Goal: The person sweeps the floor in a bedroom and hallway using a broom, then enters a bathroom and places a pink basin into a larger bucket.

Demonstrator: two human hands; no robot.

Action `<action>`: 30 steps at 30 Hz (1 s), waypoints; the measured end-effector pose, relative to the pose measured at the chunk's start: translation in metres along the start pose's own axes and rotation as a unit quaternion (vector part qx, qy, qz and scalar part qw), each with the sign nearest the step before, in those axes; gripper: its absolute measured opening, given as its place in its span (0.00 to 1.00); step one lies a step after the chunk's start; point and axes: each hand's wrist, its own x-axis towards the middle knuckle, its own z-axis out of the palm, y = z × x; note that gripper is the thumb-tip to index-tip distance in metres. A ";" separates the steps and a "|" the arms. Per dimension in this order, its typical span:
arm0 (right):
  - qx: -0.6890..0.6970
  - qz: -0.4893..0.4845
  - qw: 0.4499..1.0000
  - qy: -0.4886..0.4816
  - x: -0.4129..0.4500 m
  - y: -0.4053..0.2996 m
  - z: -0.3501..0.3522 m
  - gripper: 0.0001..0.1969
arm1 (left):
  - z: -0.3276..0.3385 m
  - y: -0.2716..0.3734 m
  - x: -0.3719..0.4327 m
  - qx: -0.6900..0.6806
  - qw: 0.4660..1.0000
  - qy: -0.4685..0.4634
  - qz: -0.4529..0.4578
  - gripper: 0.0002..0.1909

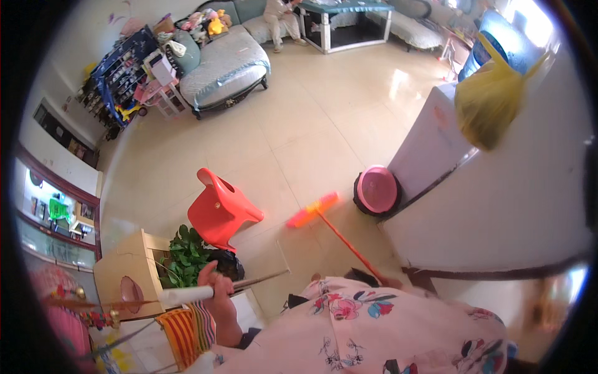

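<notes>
My left hand point(218, 286), at the lower left, is closed around a thin rod with a white tubular end point(187, 295); a plant with broad green leaves point(187, 255) is just beyond it. Low in the centre, my right hand point(391, 283) grips the orange handle of a broom point(348, 244). The broom's pink and yellow head point(312, 210) is somewhat blurred and lies over the tiled floor, between a red plastic child's chair point(219, 212) and a pink bin point(377, 189). My floral pink garment hides part of the right hand.
A white cabinet point(430, 126) stands at the right, with a yellow plastic bag point(490, 100) hanging near it. A wooden stand point(128, 262) is at the left. Farther off are a sofa point(229, 61), a table point(345, 8) and a seated person point(280, 18).
</notes>
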 end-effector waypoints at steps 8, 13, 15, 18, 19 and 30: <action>0.034 -0.002 0.999 0.022 0.107 -0.104 -0.109 0.16 | 0.079 -0.042 0.117 0.041 0.989 -0.123 -0.077 0.09; -0.047 0.057 0.997 -0.014 0.092 -0.035 -0.127 0.22 | 0.134 -0.051 0.198 0.041 0.991 -0.099 -0.080 0.07; 0.032 0.013 0.999 0.028 0.078 -0.013 -0.128 0.23 | 0.157 -0.053 0.211 0.044 0.991 -0.089 -0.095 0.06; 0.035 -0.039 0.999 0.007 0.138 0.022 -0.163 0.22 | 0.209 -0.034 0.238 0.062 0.991 -0.072 -0.091 0.07; -0.065 0.016 0.998 -0.010 0.171 -0.037 -0.217 0.22 | 0.244 -0.037 0.264 0.072 0.990 -0.103 -0.062 0.07; 0.147 0.176 0.970 0.083 0.467 -0.249 -0.491 0.19 | 0.435 -0.049 0.454 0.048 0.986 -0.161 0.012 0.07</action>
